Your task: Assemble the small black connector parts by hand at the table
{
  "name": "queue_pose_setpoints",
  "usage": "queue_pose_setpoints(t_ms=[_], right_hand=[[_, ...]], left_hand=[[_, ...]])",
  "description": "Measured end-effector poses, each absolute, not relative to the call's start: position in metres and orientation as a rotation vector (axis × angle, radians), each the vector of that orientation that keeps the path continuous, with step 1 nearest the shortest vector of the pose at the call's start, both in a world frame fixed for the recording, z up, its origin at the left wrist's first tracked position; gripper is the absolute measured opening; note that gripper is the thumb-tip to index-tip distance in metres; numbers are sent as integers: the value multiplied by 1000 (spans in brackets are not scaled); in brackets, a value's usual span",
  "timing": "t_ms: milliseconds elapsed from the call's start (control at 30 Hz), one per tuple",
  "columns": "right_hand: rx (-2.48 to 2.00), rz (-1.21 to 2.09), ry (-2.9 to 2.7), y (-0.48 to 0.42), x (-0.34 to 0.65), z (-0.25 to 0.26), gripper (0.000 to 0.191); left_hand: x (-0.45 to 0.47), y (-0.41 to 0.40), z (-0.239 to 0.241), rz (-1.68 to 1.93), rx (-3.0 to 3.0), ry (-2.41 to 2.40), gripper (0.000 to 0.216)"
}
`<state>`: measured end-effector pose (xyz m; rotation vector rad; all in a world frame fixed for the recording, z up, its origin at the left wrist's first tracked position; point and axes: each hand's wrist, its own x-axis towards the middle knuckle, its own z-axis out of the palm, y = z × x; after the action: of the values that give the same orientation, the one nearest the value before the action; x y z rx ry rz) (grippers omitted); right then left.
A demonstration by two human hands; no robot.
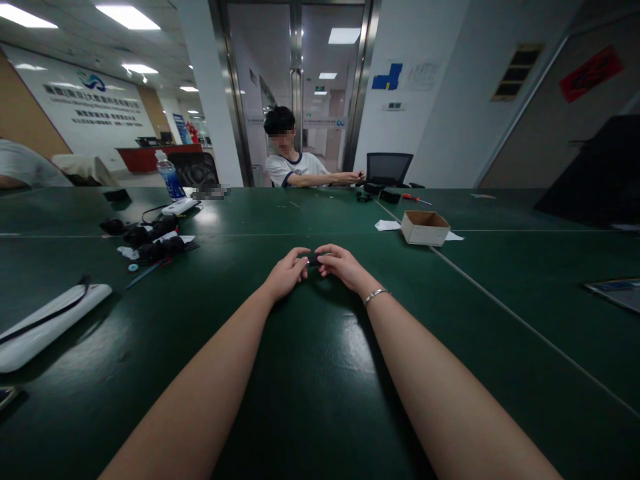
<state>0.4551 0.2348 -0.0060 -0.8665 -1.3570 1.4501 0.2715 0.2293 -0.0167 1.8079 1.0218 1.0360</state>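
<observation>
Both hands meet out in front on the dark green desk [320, 373]. The left hand [286, 272] and the right hand [342, 265] each pinch one end of a small black part [313, 261], fingertips closed on it just above the desk surface. A thin bracelet [376, 295] sits on the right wrist.

The part is tiny and mostly covered by the fingers, so its shape cannot be told. Held only by the fingertips, it could probably slip if either pinch loosens, and a dark piece on this dark desk would likely be hard to find again.

There is open room all around the hands. To the left, well apart, lies a heap of black parts and cables [150, 241], with a water bottle [169, 175] behind it and a white pouch [47, 323] nearer the left edge of the view. To the right, a small cardboard box [425, 227] stands on white paper, near a seam in the desk, with a red screwdriver [414, 198] farther back. A wide sweep of either forearm would be needed to reach any of these.

Another person [290, 163] sits at the far side, handling something of their own.
</observation>
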Motion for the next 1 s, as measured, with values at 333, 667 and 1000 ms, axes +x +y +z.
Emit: queue_pose_setpoints(t_ms=[333,667,1000], right_hand=[[-870,1449,-1356,236,455,-7,20],[-866,1453,-1348,236,455,-7,20],[-867,1446,-1344,235,454,-6,19]], left_hand=[[271,230,-18,1032,1813,1027,36],[271,232,-20,1052,1804,1026,38],[271,229,-16,1063,1797,1047,33]])
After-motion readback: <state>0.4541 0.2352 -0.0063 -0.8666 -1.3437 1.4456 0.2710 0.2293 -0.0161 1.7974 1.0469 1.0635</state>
